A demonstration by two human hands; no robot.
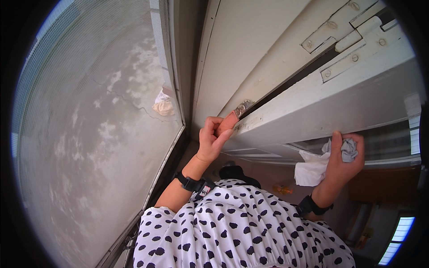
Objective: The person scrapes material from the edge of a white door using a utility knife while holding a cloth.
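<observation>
My left hand [212, 139] is closed around a pinkish-orange, handle-like piece [229, 122]. A worn metal fitting [243, 107] sits at its upper end, against the gap between the cream panels. I cannot make out exactly what kind of handle it is. My right hand [346, 163] grips a crumpled grey cloth [349, 150] and a white cloth [311, 168] that hangs down beside it. That hand is next to the glass pane [384, 142] of the off-white door [304, 109]. Dark straps circle both wrists.
A hinge [348, 41] with screws joins the panels at upper right. On the left stands a mesh screen [176, 58]; beyond it lie pale cloths [163, 106] on a cracked grey surface [103, 134]. An orange item [282, 189] is on the floor below.
</observation>
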